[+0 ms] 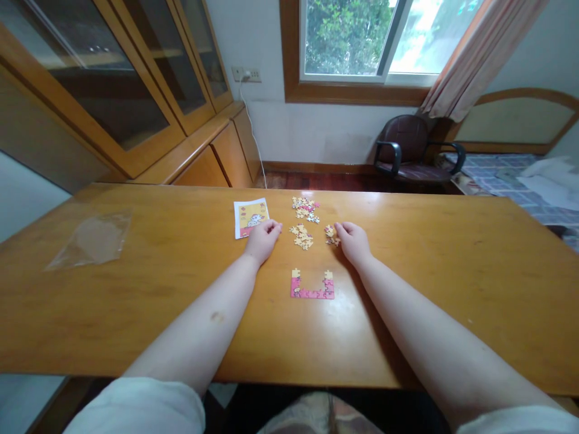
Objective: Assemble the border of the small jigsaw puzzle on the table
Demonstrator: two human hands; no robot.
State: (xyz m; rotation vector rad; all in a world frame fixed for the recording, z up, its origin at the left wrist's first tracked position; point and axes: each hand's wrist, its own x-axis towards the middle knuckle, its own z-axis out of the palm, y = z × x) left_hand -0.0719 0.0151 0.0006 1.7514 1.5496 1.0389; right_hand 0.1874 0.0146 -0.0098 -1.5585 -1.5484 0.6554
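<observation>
A partly joined jigsaw puzzle lies on the table nearest me, a U of pink pieces with yellow ones at the tops of both arms. Beyond it are loose yellow jigsaw pieces and, farther back, a mixed pile of pieces. My right hand has its fingers closed at the edge of a small group of pieces, pinching a jigsaw piece there. My left hand is closed beside the picture sheet, covering its lower right corner; whatever its fingertips hold is hidden.
The wooden table reaches wide to both sides. A clear plastic bag lies flat at the left. Behind stand a glass-doored cabinet, a dark office chair and a bed under the window side.
</observation>
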